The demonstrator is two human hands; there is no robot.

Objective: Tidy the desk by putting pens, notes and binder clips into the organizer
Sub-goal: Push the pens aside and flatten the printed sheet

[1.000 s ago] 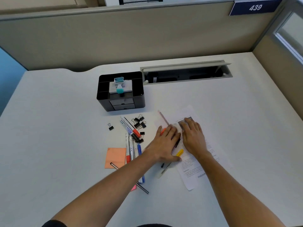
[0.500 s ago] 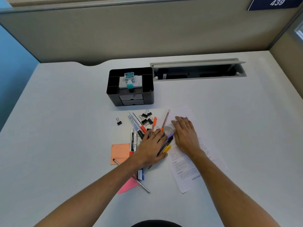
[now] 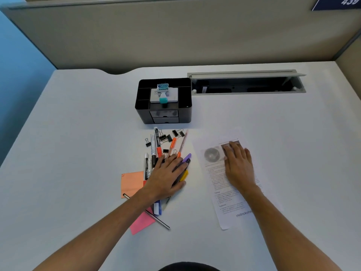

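Note:
A black desk organizer (image 3: 183,114) stands at mid-desk, with a grey pad and a teal stamp on top. Below it lies a heap of pens and markers (image 3: 157,145), with several black binder clips (image 3: 176,133) among them. An orange sticky note (image 3: 131,182) and a pink one (image 3: 141,223) lie at the heap's left and near ends. My left hand (image 3: 166,177) lies flat on the pens, fingers spread. My right hand (image 3: 237,163) presses flat on a printed paper sheet (image 3: 224,200) to the right.
An open cable trough (image 3: 246,89) with a raised grey lid runs along the back right of the white desk (image 3: 78,153). Beige partition walls close the back and right. A single binder clip (image 3: 147,142) lies left of the pens. A thin metal pen (image 3: 158,221) crosses the pink note.
My hands have moved apart: the left slid the pens leftwards off the sheet, the right drew the printed sheet to the right. A gap of bare desk separates pens and sheet.

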